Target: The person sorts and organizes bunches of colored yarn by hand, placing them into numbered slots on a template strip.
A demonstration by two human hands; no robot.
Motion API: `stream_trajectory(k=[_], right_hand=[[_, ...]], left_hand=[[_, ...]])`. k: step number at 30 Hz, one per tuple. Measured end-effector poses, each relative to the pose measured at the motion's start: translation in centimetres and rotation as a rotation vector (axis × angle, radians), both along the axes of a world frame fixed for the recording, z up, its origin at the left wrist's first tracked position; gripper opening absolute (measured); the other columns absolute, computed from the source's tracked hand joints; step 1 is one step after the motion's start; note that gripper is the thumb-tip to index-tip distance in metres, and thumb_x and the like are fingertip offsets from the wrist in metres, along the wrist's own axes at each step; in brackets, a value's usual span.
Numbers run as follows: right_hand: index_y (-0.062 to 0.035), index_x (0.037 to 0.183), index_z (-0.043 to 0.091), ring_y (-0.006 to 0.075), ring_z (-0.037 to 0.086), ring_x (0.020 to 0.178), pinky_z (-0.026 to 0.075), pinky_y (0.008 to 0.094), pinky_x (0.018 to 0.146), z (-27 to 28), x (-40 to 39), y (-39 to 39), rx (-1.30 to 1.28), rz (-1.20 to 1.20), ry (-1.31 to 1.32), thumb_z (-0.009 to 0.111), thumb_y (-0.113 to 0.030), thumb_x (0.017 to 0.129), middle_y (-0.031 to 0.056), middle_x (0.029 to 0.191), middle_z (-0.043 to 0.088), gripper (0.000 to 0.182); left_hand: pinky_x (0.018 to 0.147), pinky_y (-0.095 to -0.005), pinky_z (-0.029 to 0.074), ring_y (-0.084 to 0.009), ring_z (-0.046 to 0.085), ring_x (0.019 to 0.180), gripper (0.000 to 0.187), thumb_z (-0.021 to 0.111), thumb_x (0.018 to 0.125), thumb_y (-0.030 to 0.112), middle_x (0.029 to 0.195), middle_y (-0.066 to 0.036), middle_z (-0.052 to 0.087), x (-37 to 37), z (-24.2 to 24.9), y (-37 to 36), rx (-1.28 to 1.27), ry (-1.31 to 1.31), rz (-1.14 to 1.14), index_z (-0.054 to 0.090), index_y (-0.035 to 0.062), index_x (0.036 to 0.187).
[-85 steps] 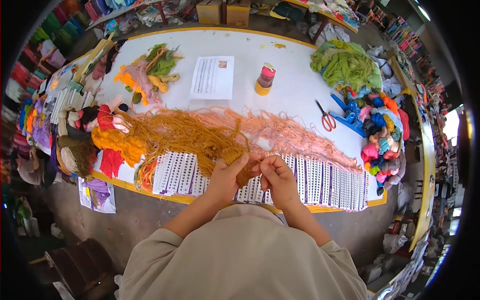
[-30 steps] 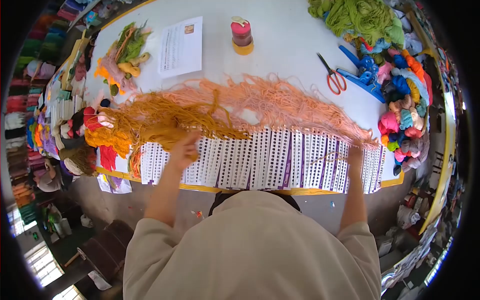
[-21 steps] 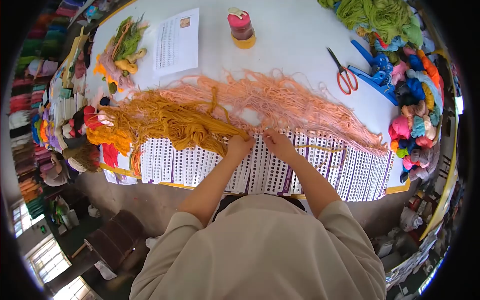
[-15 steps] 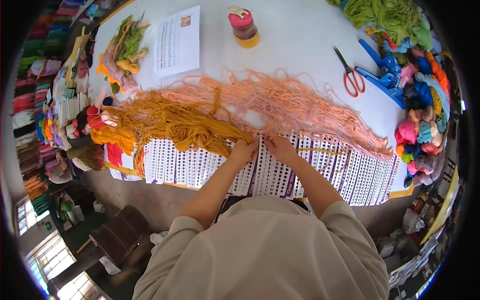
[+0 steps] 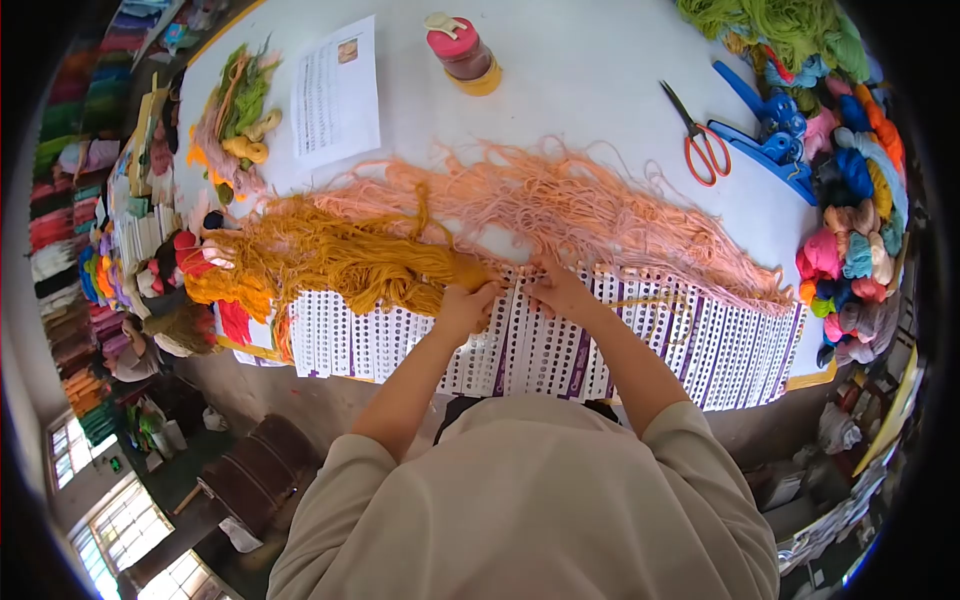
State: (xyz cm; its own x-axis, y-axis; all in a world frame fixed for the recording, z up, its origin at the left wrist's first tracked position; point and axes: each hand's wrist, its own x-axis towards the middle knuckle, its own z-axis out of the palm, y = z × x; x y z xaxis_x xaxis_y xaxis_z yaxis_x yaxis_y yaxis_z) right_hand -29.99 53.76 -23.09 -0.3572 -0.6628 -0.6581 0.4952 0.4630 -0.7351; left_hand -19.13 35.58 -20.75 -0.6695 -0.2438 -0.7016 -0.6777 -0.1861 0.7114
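Mustard yarn (image 5: 370,262) lies in a thick bundle across the left part of the punched cards (image 5: 540,350). At its right end my left hand (image 5: 474,304) is closed on the yarn. Just to the right, my right hand (image 5: 550,290) has its fingers bent together over the cards' top edge; what they pinch is too small to make out. Peach-pink yarn (image 5: 600,215) spreads behind both hands and along the tops of the cards. A loose mustard strand (image 5: 650,300) lies over the cards right of my right hand.
Red-handled scissors (image 5: 708,155) and a blue tool (image 5: 775,135) lie at the back right, beside colourful yarn bundles (image 5: 855,180). A printed sheet (image 5: 338,95) and a pink-lidded jar (image 5: 464,60) are behind the yarn. Green yarn (image 5: 240,100) lies back left.
My left hand has moved slightly left and away from my right hand, with the end of the mustard yarn. The view has shifted a little.
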Motion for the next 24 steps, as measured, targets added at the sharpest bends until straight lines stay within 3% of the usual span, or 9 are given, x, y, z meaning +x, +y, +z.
stream_trajectory(k=[2,6,10,12,13,15,18,20,24], right_hand=[[-0.0070,0.125,0.043,0.0105,0.052,0.047,0.041,0.0254,0.044,-0.3,0.1,0.1,-0.010,-0.019,-0.019,0.061,-0.016,0.089,0.0065,0.068,0.063,0.041],[-0.0060,0.126,0.043,0.0106,0.052,0.049,0.041,0.0254,0.046,-0.5,0.2,0.1,-0.019,-0.018,-0.018,0.062,-0.012,0.087,0.0064,0.069,0.063,0.043],[-0.0054,0.127,0.041,0.0094,0.053,0.052,0.040,0.0238,0.048,-0.8,0.4,0.2,-0.108,-0.101,-0.088,0.064,-0.011,0.088,0.0046,0.067,0.060,0.046],[-0.0051,0.125,0.042,0.0093,0.053,0.053,0.041,0.0237,0.048,-0.8,0.2,0.3,-0.081,-0.058,-0.045,0.064,-0.012,0.088,0.0043,0.066,0.060,0.044],[-0.0047,0.124,0.043,0.0092,0.054,0.053,0.041,0.0237,0.048,-0.8,0.1,0.2,-0.055,-0.017,-0.002,0.064,-0.012,0.088,0.0039,0.065,0.059,0.043],[-0.0042,0.120,0.044,0.0098,0.054,0.053,0.041,0.0238,0.048,-1.0,0.3,0.2,-0.063,-0.025,-0.010,0.063,-0.013,0.089,0.0047,0.064,0.059,0.038],[-0.0033,0.113,0.046,0.0108,0.055,0.050,0.042,0.0243,0.047,-1.1,0.3,-0.3,-0.038,-0.059,0.009,0.060,-0.016,0.092,0.0065,0.063,0.060,0.028],[-0.0029,0.109,0.046,0.0112,0.055,0.048,0.042,0.0246,0.046,-1.4,0.5,-0.5,-0.014,-0.089,0.030,0.058,-0.018,0.094,0.0076,0.062,0.060,0.025],[-0.0013,0.106,0.050,0.0122,0.053,0.044,0.042,0.0267,0.042,-1.4,0.8,-1.0,0.002,-0.110,0.060,0.057,-0.018,0.094,0.0067,0.061,0.060,0.022]], left_hand=[[0.039,-0.0236,0.029,-0.0086,0.038,0.041,0.009,0.060,0.088,0.014,0.063,-0.001,0.056,-0.2,2.3,-0.3,0.390,-0.063,0.226,0.065,0.0069,0.092],[0.039,-0.0209,0.026,-0.0078,0.041,0.048,0.016,0.060,0.089,0.015,0.074,-0.003,0.062,-0.1,1.9,0.4,0.772,-0.042,0.210,0.064,0.0078,0.103],[0.041,-0.0248,0.034,-0.0113,0.053,0.055,0.020,0.060,0.089,0.017,0.080,-0.004,0.066,-1.3,2.2,1.7,0.619,-0.194,0.054,0.064,0.0069,0.106],[0.042,-0.0271,0.037,-0.0113,0.054,0.052,0.030,0.061,0.087,0.022,0.083,-0.007,0.069,-1.8,2.0,3.3,0.096,-0.134,-0.310,0.064,0.0119,0.115],[0.042,-0.0271,0.037,-0.0113,0.054,0.052,0.030,0.061,0.087,0.022,0.083,-0.007,0.069,-0.9,0.4,3.2,0.094,-0.134,-0.307,0.064,0.0119,0.115],[0.047,-0.0300,0.043,-0.0130,0.059,0.055,0.023,0.061,0.086,0.023,0.079,-0.005,0.068,1.4,-4.0,2.8,-0.624,0.205,-0.630,0.068,0.0125,0.105],[0.043,-0.0305,0.041,-0.0141,0.062,0.059,0.023,0.058,0.087,0.026,0.067,-0.004,0.064,1.5,-1.6,-0.2,-0.930,0.283,-0.621,0.068,0.0051,0.082],[0.041,-0.0263,0.035,-0.0104,0.057,0.054,0.023,0.063,0.084,0.026,0.060,-0.003,0.061,-0.9,6.7,-3.1,-0.003,-0.318,0.067,0.065,0.0063,0.073],[0.038,-0.0170,0.023,-0.0035,0.035,0.045,0.011,0.059,0.087,0.018,0.064,0.004,0.053,2.3,12.3,-14.4,0.314,0.004,0.579,0.055,0.0141,0.078]])
